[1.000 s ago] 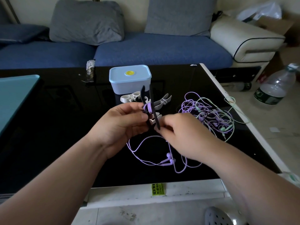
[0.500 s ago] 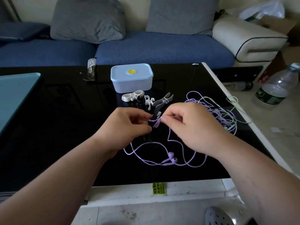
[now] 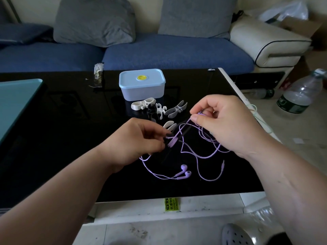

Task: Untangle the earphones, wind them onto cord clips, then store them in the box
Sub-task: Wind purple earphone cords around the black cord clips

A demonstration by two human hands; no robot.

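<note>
My left hand (image 3: 141, 140) pinches a black cord clip (image 3: 174, 139) that has a few turns of purple earphone cord around its middle. My right hand (image 3: 223, 121) is up and to the right of it and pinches the same purple cord (image 3: 184, 124), drawn taut toward the clip. The two purple earbuds (image 3: 184, 172) and the plug end (image 3: 223, 164) lie loose on the black table below the hands. A light blue lidded box (image 3: 142, 84) stands behind, closed. My right hand hides most of the other tangled earphones.
Several white and grey cord clips (image 3: 159, 108) lie in front of the box. A pale green cord (image 3: 254, 112) hangs over the table's right edge. A teal tray (image 3: 16, 101) sits at left, a wrapper (image 3: 98, 75) at the back, a plastic bottle (image 3: 300, 94) on the floor right.
My right hand has moved up and to the right, pulling the purple cord out from the clip. The clip in my left hand has tipped from upright to slanted and lower.
</note>
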